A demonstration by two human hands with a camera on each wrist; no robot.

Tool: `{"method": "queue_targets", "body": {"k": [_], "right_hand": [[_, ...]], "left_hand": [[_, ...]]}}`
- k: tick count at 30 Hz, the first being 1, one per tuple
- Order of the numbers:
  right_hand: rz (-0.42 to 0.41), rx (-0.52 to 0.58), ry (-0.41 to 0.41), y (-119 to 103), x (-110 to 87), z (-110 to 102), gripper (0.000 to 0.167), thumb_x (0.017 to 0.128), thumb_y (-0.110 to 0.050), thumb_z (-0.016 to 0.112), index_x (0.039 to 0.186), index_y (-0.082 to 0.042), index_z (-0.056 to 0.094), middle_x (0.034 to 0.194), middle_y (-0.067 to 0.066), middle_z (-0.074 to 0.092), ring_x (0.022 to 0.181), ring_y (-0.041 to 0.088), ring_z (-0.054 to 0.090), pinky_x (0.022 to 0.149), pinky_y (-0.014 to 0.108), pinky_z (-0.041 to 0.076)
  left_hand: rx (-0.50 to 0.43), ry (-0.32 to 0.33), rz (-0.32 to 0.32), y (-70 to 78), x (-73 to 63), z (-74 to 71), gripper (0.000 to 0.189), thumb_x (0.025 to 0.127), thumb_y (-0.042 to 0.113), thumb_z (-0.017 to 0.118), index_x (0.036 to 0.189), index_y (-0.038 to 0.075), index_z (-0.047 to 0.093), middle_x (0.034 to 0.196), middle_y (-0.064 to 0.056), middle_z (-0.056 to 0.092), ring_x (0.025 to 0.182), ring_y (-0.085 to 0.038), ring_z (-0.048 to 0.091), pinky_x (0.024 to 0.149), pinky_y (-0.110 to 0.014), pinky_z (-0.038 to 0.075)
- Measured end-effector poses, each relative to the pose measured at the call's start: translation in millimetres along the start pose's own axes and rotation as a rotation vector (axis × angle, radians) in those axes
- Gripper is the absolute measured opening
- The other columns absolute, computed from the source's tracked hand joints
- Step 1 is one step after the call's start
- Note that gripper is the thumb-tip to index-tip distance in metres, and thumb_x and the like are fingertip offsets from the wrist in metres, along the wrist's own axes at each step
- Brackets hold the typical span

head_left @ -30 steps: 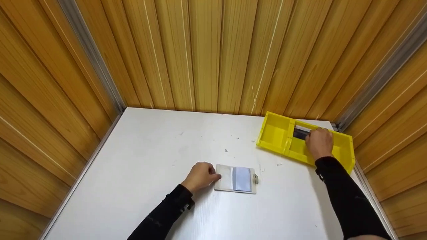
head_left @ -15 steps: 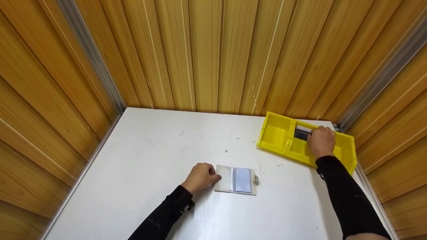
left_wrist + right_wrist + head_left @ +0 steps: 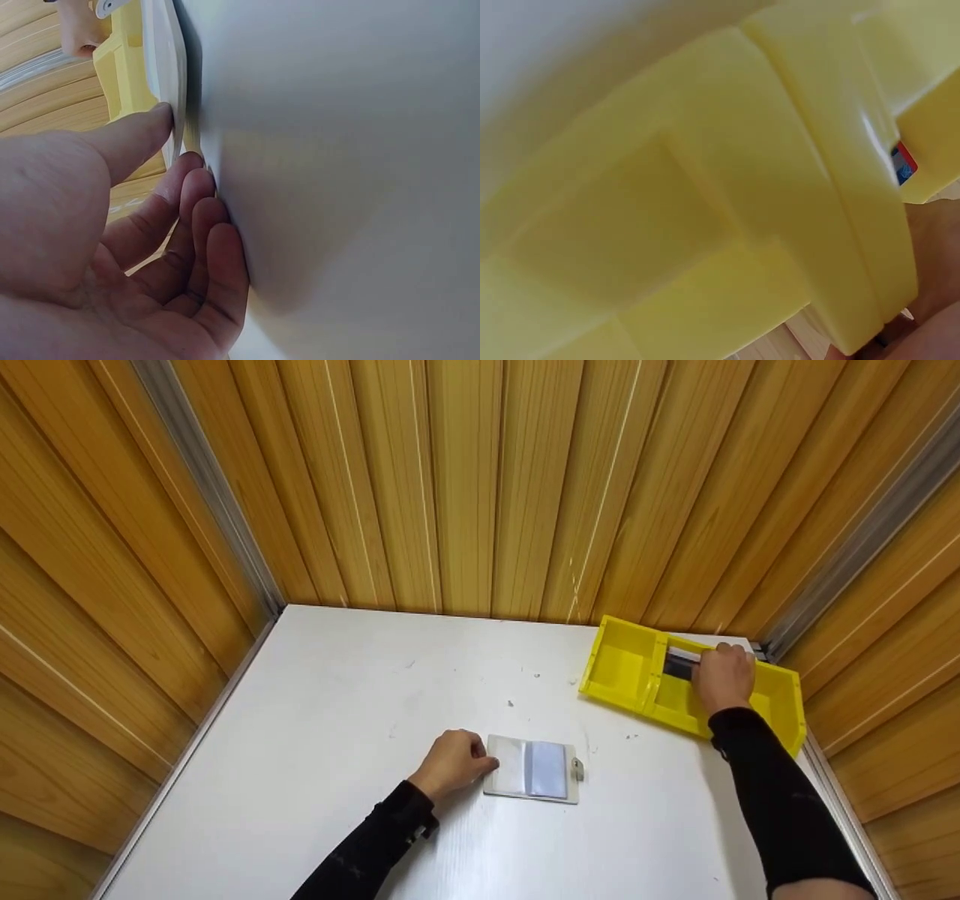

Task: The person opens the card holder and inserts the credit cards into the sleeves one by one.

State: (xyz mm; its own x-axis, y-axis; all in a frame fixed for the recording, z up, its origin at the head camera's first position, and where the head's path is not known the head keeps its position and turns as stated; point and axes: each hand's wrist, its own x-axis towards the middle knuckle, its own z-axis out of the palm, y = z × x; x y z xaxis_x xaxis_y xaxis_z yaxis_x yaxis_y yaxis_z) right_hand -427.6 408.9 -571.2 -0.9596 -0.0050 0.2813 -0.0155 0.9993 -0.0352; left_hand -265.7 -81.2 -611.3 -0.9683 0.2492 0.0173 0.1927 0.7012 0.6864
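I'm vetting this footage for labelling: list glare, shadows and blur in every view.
Head: glare on the white table below the open card holder, shadow beside the right sleeve; left wrist: left hand fairly sharp, soft shadow on the table beside it; right wrist: yellow tray looks soft, with a bright glint along one edge.

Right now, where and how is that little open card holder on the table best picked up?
Probably by its left edge, coming from the left, thumb on top and fingertips beneath. The card holder lies open and nearly flat, yet the left wrist view shows a gap between that edge and the table. The left hand has its thumb on that edge.
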Motion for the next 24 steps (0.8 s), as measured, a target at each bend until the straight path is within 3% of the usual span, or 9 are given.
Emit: {"method": "queue_targets", "body": {"k": [13,24], "right_hand": [[-0.013,0.008,0.028,5.2,0.2,3.4,0.024,0.102,-0.007,0.071,0.104,0.017,0.074,0.097,0.034,0.066,0.098,0.053,0.057,0.091,0.063,0.045],[-0.049,-0.011,0.111,7.9,2.4,2.7,0.024,0.101,0.002,0.063,0.085,0.018,0.073,0.089,0.035,0.066,0.093,0.055,0.061,0.085,0.064,0.047]], "left_hand": [[0.001,0.002,-0.008,-1.1,1.2,2.5,0.028,0.093,0.026,0.087,0.073,0.013,0.071,0.068,0.011,0.058,0.071,-0.009,0.053,0.069,-0.026,0.045],[0.006,0.000,0.004,-1.0,1.3,1.0,0.028,0.093,0.025,0.087,0.073,0.013,0.071,0.069,0.011,0.059,0.072,-0.009,0.053,0.068,-0.026,0.045]]}}
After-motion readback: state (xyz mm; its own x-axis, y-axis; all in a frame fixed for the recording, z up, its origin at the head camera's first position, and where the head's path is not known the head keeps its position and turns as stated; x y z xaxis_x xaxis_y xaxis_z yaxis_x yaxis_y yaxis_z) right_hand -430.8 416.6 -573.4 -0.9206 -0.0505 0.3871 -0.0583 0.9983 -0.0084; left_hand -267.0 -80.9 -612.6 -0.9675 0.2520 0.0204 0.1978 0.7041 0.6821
